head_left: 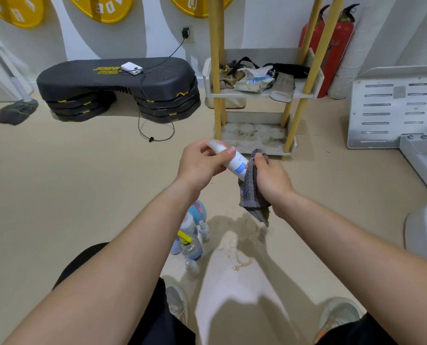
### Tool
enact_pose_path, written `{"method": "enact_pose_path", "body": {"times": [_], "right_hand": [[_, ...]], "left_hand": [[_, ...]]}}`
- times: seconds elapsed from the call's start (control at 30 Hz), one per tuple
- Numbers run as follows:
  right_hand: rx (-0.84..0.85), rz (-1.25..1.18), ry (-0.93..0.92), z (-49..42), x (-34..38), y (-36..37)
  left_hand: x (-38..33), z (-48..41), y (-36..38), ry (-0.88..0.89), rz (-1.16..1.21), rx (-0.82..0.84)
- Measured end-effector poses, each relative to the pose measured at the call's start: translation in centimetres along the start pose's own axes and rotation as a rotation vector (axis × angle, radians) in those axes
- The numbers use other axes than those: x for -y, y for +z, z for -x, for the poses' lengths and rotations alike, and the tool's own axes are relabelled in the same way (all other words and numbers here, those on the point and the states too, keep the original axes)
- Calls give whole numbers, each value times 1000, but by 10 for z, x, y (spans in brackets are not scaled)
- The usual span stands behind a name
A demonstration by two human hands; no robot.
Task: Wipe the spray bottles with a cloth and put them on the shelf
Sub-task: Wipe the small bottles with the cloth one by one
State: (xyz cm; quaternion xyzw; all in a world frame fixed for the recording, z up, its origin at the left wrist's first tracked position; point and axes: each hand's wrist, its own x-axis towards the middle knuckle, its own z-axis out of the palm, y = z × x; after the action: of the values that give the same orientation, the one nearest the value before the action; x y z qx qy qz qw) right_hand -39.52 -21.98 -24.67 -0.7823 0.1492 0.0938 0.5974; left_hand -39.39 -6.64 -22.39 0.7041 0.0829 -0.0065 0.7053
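The person crouches on the floor with the white spray bottle [237, 163] held up between both hands, in front of the shelf [252, 95] and not yet on it. The left hand [202, 165] has its grip closed round the cap end, thumb lying along the top. The right hand [272, 178] has its grip closed on the grey cloth [253, 195], which wraps the bottle's lower end while the rest hangs loose.

To do this well, I'd say the left hand should turn the bottle while the cloth slides along its length, so the whole body gets wiped, base and neck included. The dangling tail wants gathering in, and the wet patch [237, 260] on the floor is best avoided.

The held bottle is opaque, so I cannot tell its contents. More bottles [191, 245] stand on the floor under the left forearm; one is see-through with a yellow trigger. The shelf's middle tier holds crumpled fabric, a packet and a dark strap. The bottom tier [254, 135] looks stained and holds no bottles.
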Motion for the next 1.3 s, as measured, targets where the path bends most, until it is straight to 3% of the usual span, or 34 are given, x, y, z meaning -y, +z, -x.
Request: {"method": "enact_pose_path", "body": {"times": [0.1, 0.2, 0.53, 0.8, 0.93, 1.1, 1.3], "right_hand": [[-51, 156, -9, -5, -12, 7], [-47, 171, 51, -21, -31, 19], [136, 84, 293, -76, -118, 78], [168, 15, 563, -130, -195, 106], [180, -118, 618, -147, -210, 121], [206, -111, 632, -155, -224, 131], [207, -122, 644, -152, -230, 128]], "left_hand": [[6, -1, -7, 118, -253, -28], [22, -6, -14, 128, -471, -36], [139, -51, -29, -60, -697, -188], [214, -107, -6, -86, -1441, 104], [237, -116, -2, 67, -1842, 285], [241, -118, 7, 101, -1995, 485], [244, -119, 12, 128, -2084, 559]]}}
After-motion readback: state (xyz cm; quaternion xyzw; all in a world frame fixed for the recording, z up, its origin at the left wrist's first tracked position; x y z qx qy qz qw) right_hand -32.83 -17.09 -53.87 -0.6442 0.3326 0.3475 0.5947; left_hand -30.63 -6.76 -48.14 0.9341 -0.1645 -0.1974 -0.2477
